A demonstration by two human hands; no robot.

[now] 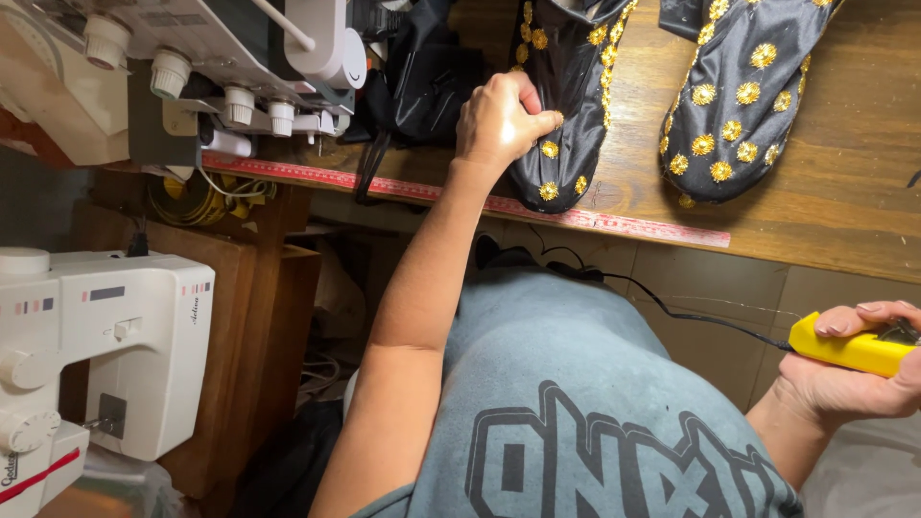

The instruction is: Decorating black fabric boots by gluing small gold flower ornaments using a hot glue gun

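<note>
My left hand (499, 120) rests on the black cloth piece (566, 105), fingertips pinched on its edge beside a gold flower; that piece lies near the front edge of the surface (844, 211), its rounded tip just touching the red tape measure (633, 223) that runs along that edge; my right hand (849, 379) is off the surface, low by my lap, clenched round a yellow tool (849, 350) whose black cord (672, 307) trails back toward the surface.

Progress, as I judge it: the tool is not at the cloth, so no work is being applied at this instant; both pieces already carry gold flowers; the second piece (739, 96) lies apart to the right, untouched; whether any flower or edge is unfinished I cannot tell.

Surroundings: a white overlock machine (192, 67) at the left end of the surface; a white sewing machine (96, 355) lower at the left.
</note>
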